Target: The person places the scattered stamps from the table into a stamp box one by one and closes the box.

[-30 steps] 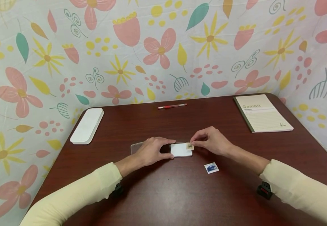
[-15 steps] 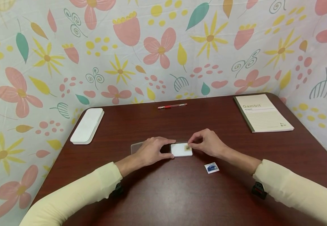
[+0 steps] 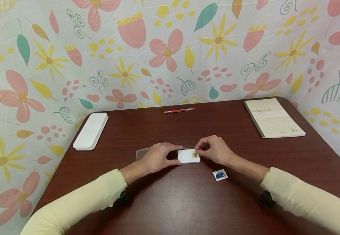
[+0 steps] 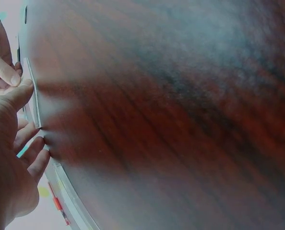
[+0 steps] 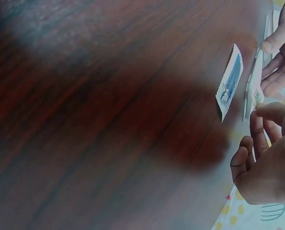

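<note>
A small shallow clear case with a white inside (image 3: 185,156) lies at mid-table. My left hand (image 3: 156,158) holds its left end, thumb at the near edge and index finger at the far edge. In the left wrist view the case's edge (image 4: 36,108) shows beside those fingers. My right hand (image 3: 217,150) pinches a beige postage stamp (image 3: 194,154) by its right side, over the right end of the white surface. In the right wrist view the fingertips meet at that stamp (image 5: 257,98). A blue and white stamp (image 3: 220,175) lies on the wood just right and nearer.
Partly under my left hand lies a clear lid (image 3: 141,153). A red pen (image 3: 179,110) lies near the back edge. A long white box (image 3: 90,131) sits at left, a notebook (image 3: 273,117) at back right. Patterned cloth (image 3: 170,49) rises behind the table.
My right hand has moved slightly left and nearer, bringing the beige stamp from the case's right edge to inside its outline. The left hand has stayed in place.
</note>
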